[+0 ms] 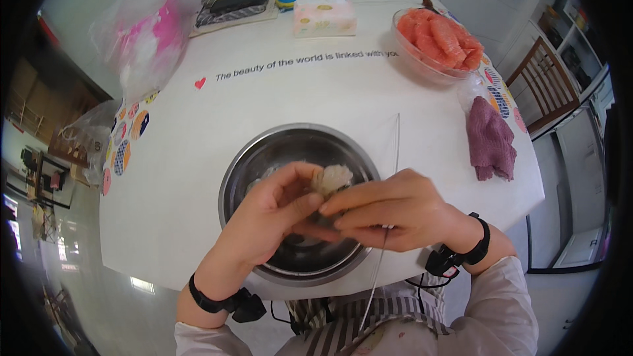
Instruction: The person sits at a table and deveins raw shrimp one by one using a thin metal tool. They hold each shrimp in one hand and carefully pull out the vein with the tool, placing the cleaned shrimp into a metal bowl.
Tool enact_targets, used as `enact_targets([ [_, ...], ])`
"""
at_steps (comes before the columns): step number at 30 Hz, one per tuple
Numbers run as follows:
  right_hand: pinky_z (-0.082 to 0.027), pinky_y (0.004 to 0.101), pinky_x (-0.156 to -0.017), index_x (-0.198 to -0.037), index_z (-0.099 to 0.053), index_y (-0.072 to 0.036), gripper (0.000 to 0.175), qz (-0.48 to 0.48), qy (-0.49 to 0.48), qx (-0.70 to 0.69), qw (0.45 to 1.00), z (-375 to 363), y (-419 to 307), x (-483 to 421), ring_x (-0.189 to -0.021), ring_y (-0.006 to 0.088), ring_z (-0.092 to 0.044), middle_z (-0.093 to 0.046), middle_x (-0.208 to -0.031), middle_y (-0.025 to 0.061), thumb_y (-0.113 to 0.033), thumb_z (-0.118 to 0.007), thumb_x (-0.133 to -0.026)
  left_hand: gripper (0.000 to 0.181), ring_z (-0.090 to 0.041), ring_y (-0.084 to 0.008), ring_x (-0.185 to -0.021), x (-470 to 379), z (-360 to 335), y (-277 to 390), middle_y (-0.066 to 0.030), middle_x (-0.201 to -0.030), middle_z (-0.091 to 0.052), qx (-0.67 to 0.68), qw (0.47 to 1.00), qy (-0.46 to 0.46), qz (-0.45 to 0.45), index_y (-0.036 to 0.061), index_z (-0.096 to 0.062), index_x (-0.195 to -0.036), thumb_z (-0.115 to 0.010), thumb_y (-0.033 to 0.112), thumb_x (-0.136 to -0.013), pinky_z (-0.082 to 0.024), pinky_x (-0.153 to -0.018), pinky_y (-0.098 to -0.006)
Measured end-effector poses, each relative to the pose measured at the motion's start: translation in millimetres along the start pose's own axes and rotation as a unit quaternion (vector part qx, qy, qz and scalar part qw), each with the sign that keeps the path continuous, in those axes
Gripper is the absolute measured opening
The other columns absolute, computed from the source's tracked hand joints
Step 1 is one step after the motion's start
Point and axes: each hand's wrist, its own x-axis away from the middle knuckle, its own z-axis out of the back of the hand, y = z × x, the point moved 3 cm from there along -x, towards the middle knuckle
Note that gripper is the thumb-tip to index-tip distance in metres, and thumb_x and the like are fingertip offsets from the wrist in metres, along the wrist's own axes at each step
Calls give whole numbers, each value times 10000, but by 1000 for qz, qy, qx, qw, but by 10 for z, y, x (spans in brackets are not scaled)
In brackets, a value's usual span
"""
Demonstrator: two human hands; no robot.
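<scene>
My left hand [277, 207] holds a pale, translucent lump of food [334, 179] between thumb and fingers, above a round stainless steel bowl [296, 131]. The fingertips of my right hand [385, 207] come together at the lump's lower side; whether they grip part of it is hidden. Some pale, glossy pieces [267, 174] lie inside the bowl, mostly covered by my left hand. A thin, pale line [397, 143], perhaps a cord or a strip, runs on the table right of the bowl, passes by my right hand and shows again below it.
On the white table [173, 158], a glass bowl of peeled red pomelo [440, 44] stands at the back right, near a purple cloth [489, 143]. At the back are a tissue pack [324, 17], a folded patterned item [232, 2] and a plastic bag [148, 44]. A wooden chair [546, 84] stands at right.
</scene>
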Motion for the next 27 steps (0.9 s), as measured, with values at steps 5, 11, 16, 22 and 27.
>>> enact_targets([
  [5,-538,257,-542,-949,-738,-65,224,-1,22,97,995,133,32,-37,-699,187,-701,-731,-1016,84,-4,-786,-739,272,-639,-200,-1072,3,64,3,-94,-1159,-623,37,999,-10,-22,22,-514,-1287,-524,75,-1020,-616,-844,-355],
  [11,-522,261,-551,-976,-737,-58,273,-43,-14,126,991,163,31,-41,-648,184,-672,-703,-1059,99,51,-700,-728,289,-658,-200,-1023,-14,105,-9,-107,-1097,-646,35,999,23,-35,34,-535,-1270,-582,136,-1003,-618,-740,-313],
  [16,-468,268,-474,-964,-730,-70,342,-45,2,149,988,157,63,-58,-596,144,-611,-650,-1022,35,61,-669,-654,277,-662,-187,-1006,-13,109,-6,-87,-1091,-649,35,998,30,-41,40,-545,-1257,-588,137,-1001,-610,-730,-302],
  [22,-438,262,-467,-944,-741,-74,345,-70,17,153,986,164,10,-60,-556,128,-559,-577,-881,25,59,-675,-632,275,-657,-184,-1021,-4,96,-10,-79,-1101,-650,56,996,36,-53,56,-549,-1255,-601,119,-992,-600,-778,-305],
  [27,-445,278,-481,-968,-744,-90,386,-62,30,156,985,146,0,-65,-566,150,-559,-571,-862,33,61,-661,-624,272,-649,-172,-1041,-9,88,-18,-73,-1126,-645,62,995,20,-79,53,-547,-1259,-594,97,-994,-587,-840,-309],
])
